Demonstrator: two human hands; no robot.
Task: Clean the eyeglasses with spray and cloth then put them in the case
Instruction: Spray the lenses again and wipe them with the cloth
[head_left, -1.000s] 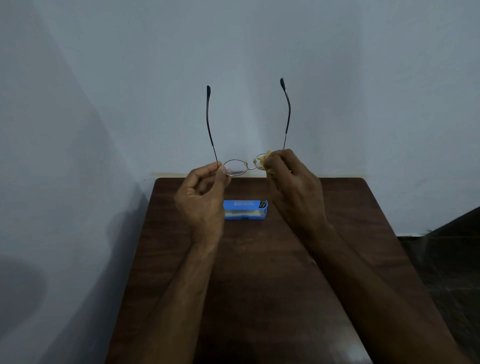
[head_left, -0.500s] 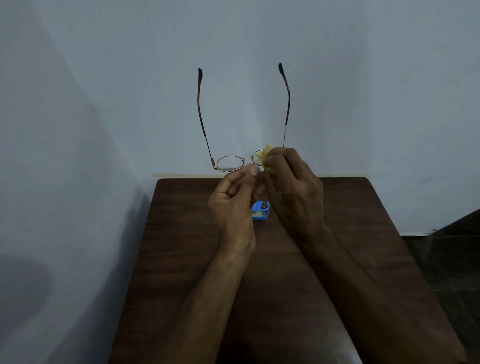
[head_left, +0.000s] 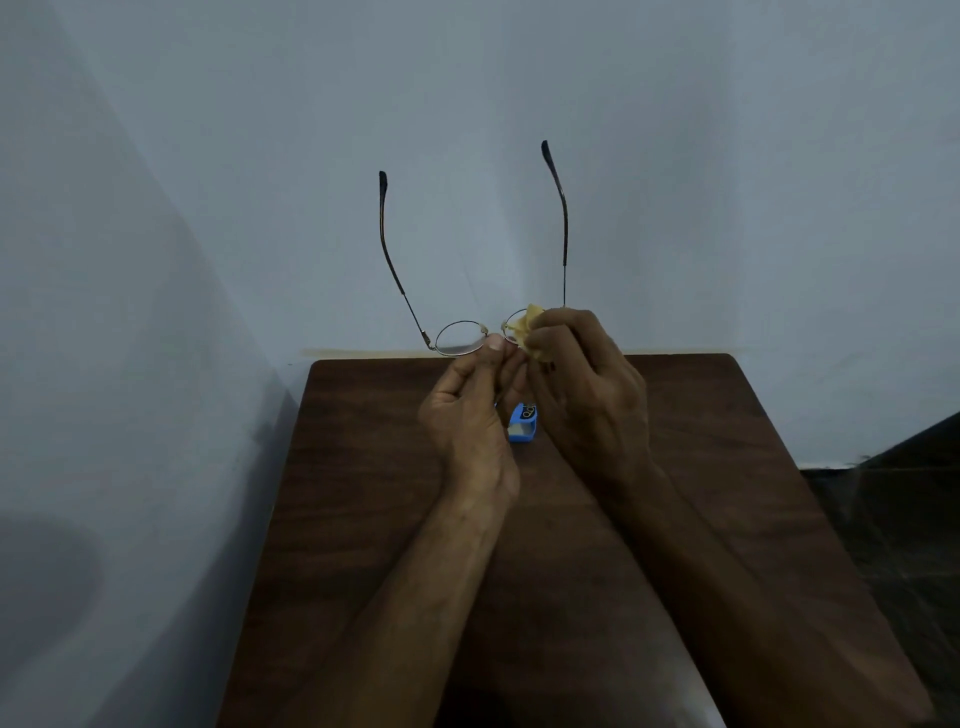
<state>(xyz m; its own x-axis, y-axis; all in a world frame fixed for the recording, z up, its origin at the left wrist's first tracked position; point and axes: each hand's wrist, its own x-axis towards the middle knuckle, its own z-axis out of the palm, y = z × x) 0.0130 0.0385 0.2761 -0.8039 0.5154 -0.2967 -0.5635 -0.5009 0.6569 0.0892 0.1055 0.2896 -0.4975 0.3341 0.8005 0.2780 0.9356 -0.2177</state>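
Thin-rimmed round eyeglasses (head_left: 460, 338) are held up above the table's far edge, their two temples pointing upward. My left hand (head_left: 470, 415) pinches the frame near the bridge, at the inner edge of the left lens. My right hand (head_left: 587, 384) holds a crumpled yellow cloth (head_left: 530, 332) pressed over the right lens, which is mostly hidden. A blue eyeglass case (head_left: 523, 423) lies on the table behind and between my hands, largely covered by them. No spray bottle shows.
A dark wooden table (head_left: 363, 519) stands in a corner, with grey walls at its left and far sides. Dark floor (head_left: 893, 499) lies beyond the table's right edge.
My left hand slid from the glasses' left hinge to the bridge, close to my right hand. The glasses rose slightly. The case is now mostly hidden behind my hands.
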